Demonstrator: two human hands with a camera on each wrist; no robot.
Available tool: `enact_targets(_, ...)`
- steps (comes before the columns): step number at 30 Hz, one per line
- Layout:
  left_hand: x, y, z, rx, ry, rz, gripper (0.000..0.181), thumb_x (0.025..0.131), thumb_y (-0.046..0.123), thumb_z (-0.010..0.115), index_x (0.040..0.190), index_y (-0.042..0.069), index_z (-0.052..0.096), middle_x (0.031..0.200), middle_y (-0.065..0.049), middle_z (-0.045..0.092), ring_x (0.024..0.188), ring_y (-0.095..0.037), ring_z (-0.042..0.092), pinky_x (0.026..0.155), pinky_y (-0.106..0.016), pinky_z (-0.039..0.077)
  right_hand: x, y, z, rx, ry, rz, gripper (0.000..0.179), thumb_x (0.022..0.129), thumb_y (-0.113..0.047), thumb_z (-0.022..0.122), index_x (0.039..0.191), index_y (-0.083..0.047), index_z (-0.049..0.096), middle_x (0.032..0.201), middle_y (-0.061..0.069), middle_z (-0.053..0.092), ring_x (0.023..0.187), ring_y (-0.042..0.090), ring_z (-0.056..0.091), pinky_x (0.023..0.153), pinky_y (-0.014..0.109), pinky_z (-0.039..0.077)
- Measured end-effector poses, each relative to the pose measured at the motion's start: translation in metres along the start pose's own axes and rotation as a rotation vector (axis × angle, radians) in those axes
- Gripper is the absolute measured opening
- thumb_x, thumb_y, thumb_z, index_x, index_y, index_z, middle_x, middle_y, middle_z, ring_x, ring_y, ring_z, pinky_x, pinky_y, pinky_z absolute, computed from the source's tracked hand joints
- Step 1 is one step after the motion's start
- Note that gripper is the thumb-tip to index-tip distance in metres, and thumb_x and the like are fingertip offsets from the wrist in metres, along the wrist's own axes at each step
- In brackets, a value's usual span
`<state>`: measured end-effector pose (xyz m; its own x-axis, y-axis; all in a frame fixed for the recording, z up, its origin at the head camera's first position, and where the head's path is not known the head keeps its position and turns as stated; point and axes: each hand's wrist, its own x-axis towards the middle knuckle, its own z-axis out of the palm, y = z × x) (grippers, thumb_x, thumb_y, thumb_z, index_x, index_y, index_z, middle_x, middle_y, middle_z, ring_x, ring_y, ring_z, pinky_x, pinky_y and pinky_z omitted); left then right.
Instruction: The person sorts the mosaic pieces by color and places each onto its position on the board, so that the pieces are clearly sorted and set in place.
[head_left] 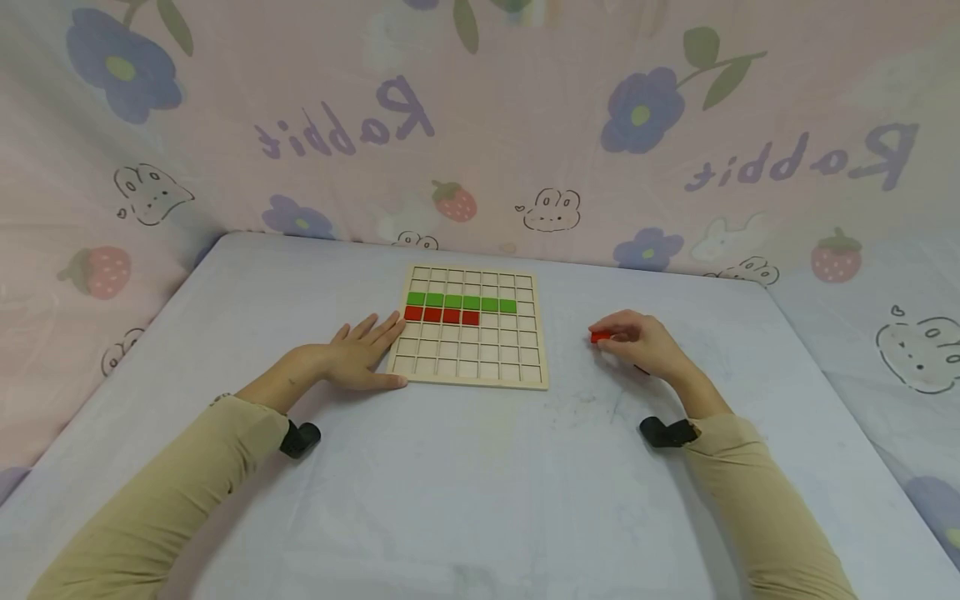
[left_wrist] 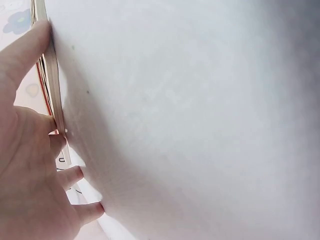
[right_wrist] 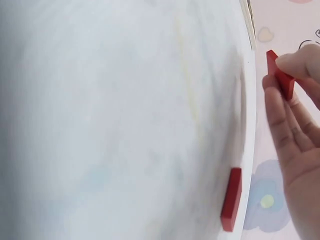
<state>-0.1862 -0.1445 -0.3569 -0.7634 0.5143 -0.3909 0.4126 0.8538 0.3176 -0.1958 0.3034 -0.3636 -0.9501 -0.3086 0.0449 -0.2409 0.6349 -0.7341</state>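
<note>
A wooden grid board (head_left: 468, 368) lies in the middle of the table. One row holds several green tiles (head_left: 453, 301); the row below holds several red tiles (head_left: 442, 315) from the left. My left hand (head_left: 358, 358) rests with spread, straight fingers against the board's left edge, thumb at its near corner. To the right of the board, my right hand (head_left: 647, 343) pinches a red tile (right_wrist: 281, 75) between thumb and fingers above the table. Another red tile (right_wrist: 231, 200) lies on the table below that hand, mostly hidden in the head view.
The white-covered table (head_left: 480, 492) stretches around the board. Behind it hangs a pink curtain (head_left: 495, 125) with flowers, rabbits and strawberries. A black wrist camera (head_left: 302, 439) sits at the left cuff and another black camera (head_left: 667, 432) at the right cuff.
</note>
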Motion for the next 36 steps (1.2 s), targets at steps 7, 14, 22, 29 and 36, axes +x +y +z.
enact_targets(7,0.000,-0.001,0.001,0.004,0.004,-0.003,0.094,0.092,0.056,0.052,0.155,0.006,0.001,0.162,-0.014,-0.007,0.146,-0.044,-0.007,0.111,-0.068,-0.001,0.005,-0.003,0.007,0.067,0.047,-0.083,0.027,0.086,-0.008,0.072,0.111,0.000,0.069,0.111,0.018,0.065,0.095,0.001,0.060,0.083,0.011,0.047)
enact_targets(14,-0.002,0.000,0.000,-0.003,-0.001,0.003,0.095,0.092,0.055,0.052,0.154,0.006,0.000,0.161,-0.013,-0.009,0.146,-0.043,-0.008,0.111,-0.068,-0.001,0.013,-0.010,0.014,0.170,0.048,-0.139,0.028,0.085,0.001,0.069,0.112,0.007,0.066,0.112,0.026,0.063,0.096,0.000,0.063,0.084,0.011,0.049)
enact_targets(22,-0.001,0.000,0.000,0.001,0.008,0.005,0.094,0.092,0.055,0.052,0.154,0.006,0.002,0.162,-0.013,-0.008,0.146,-0.043,-0.007,0.111,-0.068,-0.001,0.021,-0.017,0.023,0.218,0.071,-0.138,0.027,0.086,0.001,0.068,0.112,0.008,0.066,0.111,0.025,0.062,0.093,-0.003,0.064,0.083,0.013,0.051)
enact_targets(29,0.000,-0.001,0.000,-0.002,0.008,0.002,0.094,0.092,0.056,0.053,0.155,0.006,0.002,0.162,-0.013,-0.007,0.146,-0.043,-0.007,0.111,-0.068,-0.001,0.025,-0.021,0.029,0.241,0.084,-0.143,0.028,0.086,-0.001,0.069,0.113,0.006,0.067,0.113,0.025,0.063,0.093,-0.002,0.065,0.084,0.013,0.050)
enact_targets(36,0.000,0.001,-0.001,-0.001,0.003,-0.004,0.094,0.092,0.055,0.053,0.155,0.007,0.002,0.162,-0.013,-0.007,0.146,-0.043,-0.007,0.112,-0.067,-0.001,0.030,-0.031,0.035,0.252,0.078,-0.107,0.029,0.087,-0.003,0.069,0.114,0.006,0.067,0.116,0.024,0.062,0.095,0.000,0.064,0.085,0.012,0.050)
